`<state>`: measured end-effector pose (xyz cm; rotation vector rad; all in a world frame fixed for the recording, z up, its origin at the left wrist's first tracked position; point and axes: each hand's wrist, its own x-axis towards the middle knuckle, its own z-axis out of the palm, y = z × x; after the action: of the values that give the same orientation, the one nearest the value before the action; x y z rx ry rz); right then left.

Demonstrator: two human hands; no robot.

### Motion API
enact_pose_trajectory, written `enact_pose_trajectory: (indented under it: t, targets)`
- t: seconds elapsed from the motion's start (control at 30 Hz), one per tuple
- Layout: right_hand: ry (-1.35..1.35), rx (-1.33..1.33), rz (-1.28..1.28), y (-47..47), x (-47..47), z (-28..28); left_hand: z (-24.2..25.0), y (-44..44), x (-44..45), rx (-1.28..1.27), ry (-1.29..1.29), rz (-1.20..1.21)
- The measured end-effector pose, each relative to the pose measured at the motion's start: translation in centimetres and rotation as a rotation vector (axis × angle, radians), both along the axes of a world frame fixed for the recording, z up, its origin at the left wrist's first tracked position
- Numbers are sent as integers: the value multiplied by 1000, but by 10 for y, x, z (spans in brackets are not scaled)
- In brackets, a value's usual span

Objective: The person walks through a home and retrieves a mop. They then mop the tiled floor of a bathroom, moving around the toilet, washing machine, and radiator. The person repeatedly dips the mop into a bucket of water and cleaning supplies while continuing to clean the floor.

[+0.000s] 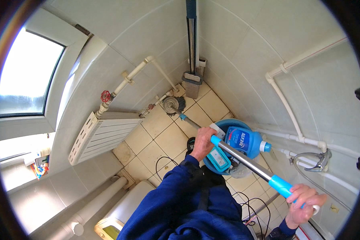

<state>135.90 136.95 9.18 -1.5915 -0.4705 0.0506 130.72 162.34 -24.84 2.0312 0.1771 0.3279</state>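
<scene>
My left hand (202,142) is closed around the steel pole of a long-handled floor brush (248,159), just above a blue collar. My right hand (306,201) grips the blue handle near its upper end, at the lower right. The round brush head (171,105) with dark bristles rests on the beige floor tiles near the corner, by the pipes. Beneath the pole stands a blue basin (234,122) holding a blue detergent bottle (243,141), a teal container (219,159) and other items partly hidden by the pole.
A white radiator (105,135) with red-valved pipes (132,75) lines the left wall. Flat mops (192,81) lean in the corner. A faucet (319,162) and white pipes are at right. Black cables (258,207) lie on the floor at lower right. A window (30,75) is upper left.
</scene>
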Motion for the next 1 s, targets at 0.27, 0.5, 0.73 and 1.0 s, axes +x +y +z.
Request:
enact_pose_trajectory:
  t: [0.27, 0.5, 0.73, 1.0]
  targets:
    - [229, -26, 75, 15, -17, -28, -21, 23, -42, 90, 57, 114]
    - [7, -132, 183, -8, 9, 17, 22, 1, -24, 79, 18, 197]
    - [-281, -123, 389, -11, 38, 69, 63, -23, 21, -28, -106, 246]
    - [-250, -120, 176, 0, 32, 63, 50, -30, 52, -39, -253, 256]
